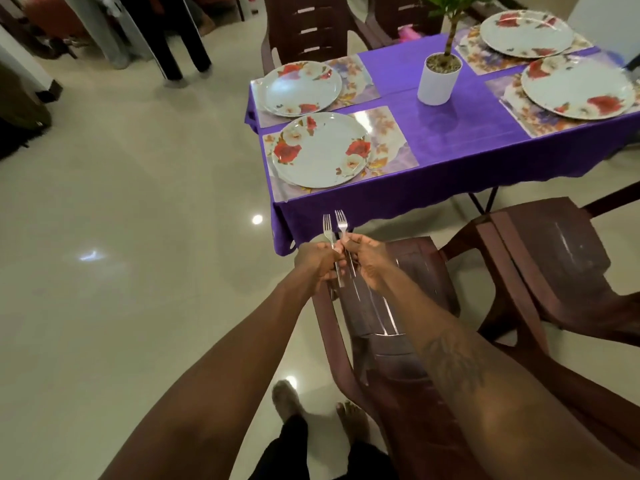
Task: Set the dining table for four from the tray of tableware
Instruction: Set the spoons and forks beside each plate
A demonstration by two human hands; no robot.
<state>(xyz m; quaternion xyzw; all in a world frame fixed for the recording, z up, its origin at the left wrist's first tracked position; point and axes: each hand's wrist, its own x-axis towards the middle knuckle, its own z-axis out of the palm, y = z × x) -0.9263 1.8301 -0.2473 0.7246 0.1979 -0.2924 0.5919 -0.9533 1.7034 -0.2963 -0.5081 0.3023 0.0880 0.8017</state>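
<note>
A pale, glossy floor (121, 237) fills the left half of the view. The surface (450, 133), draped in a purple cloth, stands at the upper right. Brown plastic chairs stand round it: a near chair (391, 341) lies under the outstretched arms, a second chair (554, 271) is just beside it on the right, and a far chair (304, 26) is on the opposite side. Four floral placemats (391, 140) lie on the cloth, each carrying a white plate with red roses. These are the near-left plate (320, 149), the far-left plate (301, 88), the near-right plate (576, 90) and the far-right plate (526, 32). A white pot (438, 79) with a small green plant stands between the left pair and the right pair. Both arms reach forward, and the hands meet just short of the cloth's hanging edge. The left hand (318, 261) is curled round the handle of the left fork (327, 226). The right hand (367, 258) pinches the right fork (341, 220) below its neck. The two forks stand side by side with their tines up, off the surface and near the near-left plate.
</note>
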